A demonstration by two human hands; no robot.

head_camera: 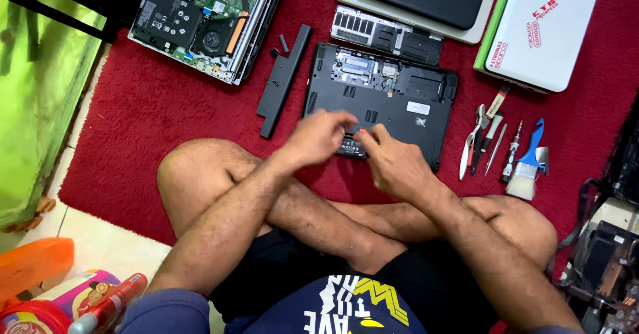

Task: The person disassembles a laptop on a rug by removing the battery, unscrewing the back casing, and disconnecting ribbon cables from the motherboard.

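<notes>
While both hands [318,136] [393,164] rest on the opened black laptop [379,97], grip unclear, bay showing boards

Floor covering: deep red pile carpet [166,107], filling most of the view. Left of the carpet: pale tiled floor [93,241] with visible grout lines. Further left of the carpet: green translucent panel [40,87], glossy, under a dark frame [53,14]. Beyond the carpet's lower left corner: orange plastic item [33,264]. Light: even, soft, no hard shadows.
</notes>
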